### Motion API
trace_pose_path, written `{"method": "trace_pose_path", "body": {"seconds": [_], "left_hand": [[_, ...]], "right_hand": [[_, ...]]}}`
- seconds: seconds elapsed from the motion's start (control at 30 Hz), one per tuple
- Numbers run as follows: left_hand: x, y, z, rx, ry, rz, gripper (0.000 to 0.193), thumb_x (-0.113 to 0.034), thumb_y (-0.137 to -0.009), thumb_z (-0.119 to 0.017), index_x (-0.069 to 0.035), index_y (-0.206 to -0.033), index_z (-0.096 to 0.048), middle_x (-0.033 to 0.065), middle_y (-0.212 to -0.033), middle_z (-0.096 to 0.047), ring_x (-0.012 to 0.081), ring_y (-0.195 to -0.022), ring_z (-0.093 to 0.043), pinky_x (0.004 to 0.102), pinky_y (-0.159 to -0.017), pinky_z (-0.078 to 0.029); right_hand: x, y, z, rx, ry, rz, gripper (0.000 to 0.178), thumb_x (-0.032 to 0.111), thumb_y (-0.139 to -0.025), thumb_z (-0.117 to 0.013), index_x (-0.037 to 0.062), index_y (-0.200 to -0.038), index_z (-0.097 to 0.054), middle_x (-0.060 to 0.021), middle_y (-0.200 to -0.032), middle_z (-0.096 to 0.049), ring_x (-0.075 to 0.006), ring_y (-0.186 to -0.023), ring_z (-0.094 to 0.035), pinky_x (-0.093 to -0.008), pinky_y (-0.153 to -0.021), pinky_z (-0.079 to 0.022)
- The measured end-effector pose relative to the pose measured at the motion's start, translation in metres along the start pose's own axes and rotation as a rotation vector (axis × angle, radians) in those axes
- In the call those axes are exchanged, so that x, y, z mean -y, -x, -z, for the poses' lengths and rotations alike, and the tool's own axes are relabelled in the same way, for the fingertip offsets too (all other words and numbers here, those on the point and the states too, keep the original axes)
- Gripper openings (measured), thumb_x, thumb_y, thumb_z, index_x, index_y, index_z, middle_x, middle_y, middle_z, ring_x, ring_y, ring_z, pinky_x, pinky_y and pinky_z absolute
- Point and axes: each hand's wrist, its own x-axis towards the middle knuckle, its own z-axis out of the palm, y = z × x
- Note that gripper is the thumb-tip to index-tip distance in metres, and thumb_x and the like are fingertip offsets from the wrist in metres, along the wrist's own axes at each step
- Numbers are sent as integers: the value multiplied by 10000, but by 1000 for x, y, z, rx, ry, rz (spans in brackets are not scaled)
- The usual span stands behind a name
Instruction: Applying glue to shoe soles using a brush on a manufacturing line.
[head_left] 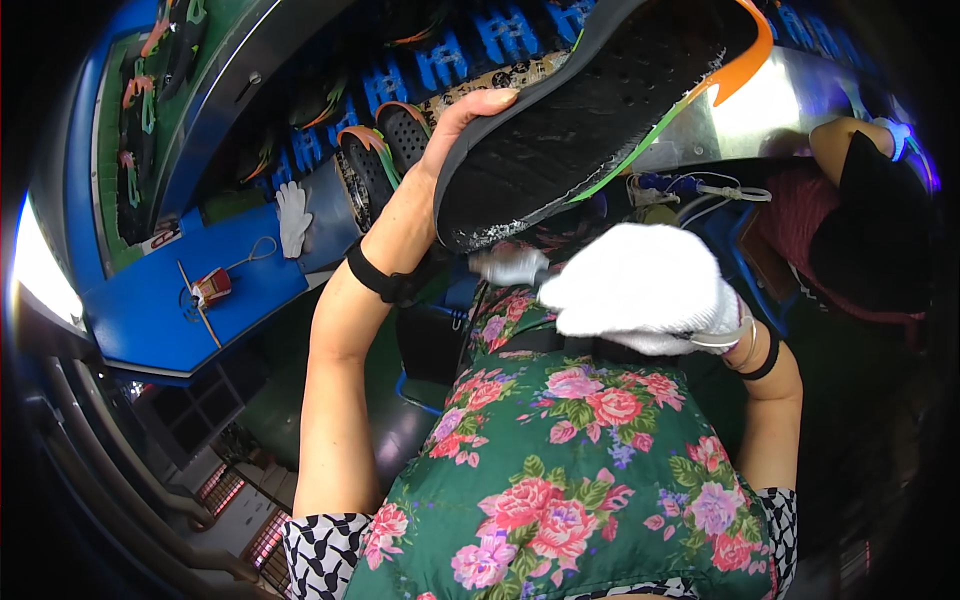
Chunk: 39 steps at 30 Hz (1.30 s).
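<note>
My left hand (455, 135), bare, grips the near left edge of a large black foam clog (590, 120), its thumb along the rim. The clog is held up close, its broad dark face with small marks showing. Green and orange trim runs along its right edge, and ragged whitish bits line the lower edge. My right hand (640, 285) wears a white knit glove and is closed below the clog, apart from it. A blurred greyish piece (512, 265) shows just left of the glove; whether the hand holds it cannot be made out.
Perforated black clogs (405, 138) stand behind my left wrist, before a row of blue clamps (440, 62). On the blue table (130, 310) lie a white glove (293, 218) and a small red box (211, 288). Another person's arm (845, 150) is at the right.
</note>
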Motion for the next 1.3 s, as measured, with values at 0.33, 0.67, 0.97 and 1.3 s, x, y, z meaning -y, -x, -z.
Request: {"method": "trace_pose_path", "body": {"seconds": [0.33,0.67,0.97,1.3], "left_hand": [[-2,5,-11,-142,-62,130,432,-283,-930,-644,47,-1200,-718,188,-1103,-771,262,-895,-764,357,-885,-616],[-3,3,7,-89,-37,-26,515,-323,-949,-612,32,-1320,-659,209,-1211,-739,308,-996,-758,410,-928,-616],[30,-7,25,-109,76,-112,740,-547,-979,-510,-2,-1478,-540,238,-1389,-642,394,-1197,-679,581,-1056,-531],[41,1,25,-44,93,-104,727,-510,-987,-519,15,-1489,-508,251,-1425,-605,398,-1214,-668,572,-1079,-524]], "right_hand": [[-4,0,-1,50,25,-14,292,94,-888,-728,145,-1174,-757,-58,-1200,-756,-265,-997,-724,-367,-788,-613],[-4,-14,-3,-176,16,-198,239,47,-815,-783,86,-1050,-803,-92,-1067,-788,-280,-951,-745,-371,-828,-596],[-28,-9,37,-395,23,-383,153,14,-821,-804,67,-965,-809,-98,-1000,-795,-219,-905,-762,-338,-817,-600],[-21,-17,34,-170,724,-120,331,68,-815,-736,50,-1145,-745,-170,-1148,-741,-324,-1011,-721,-453,-897,-582]]}}
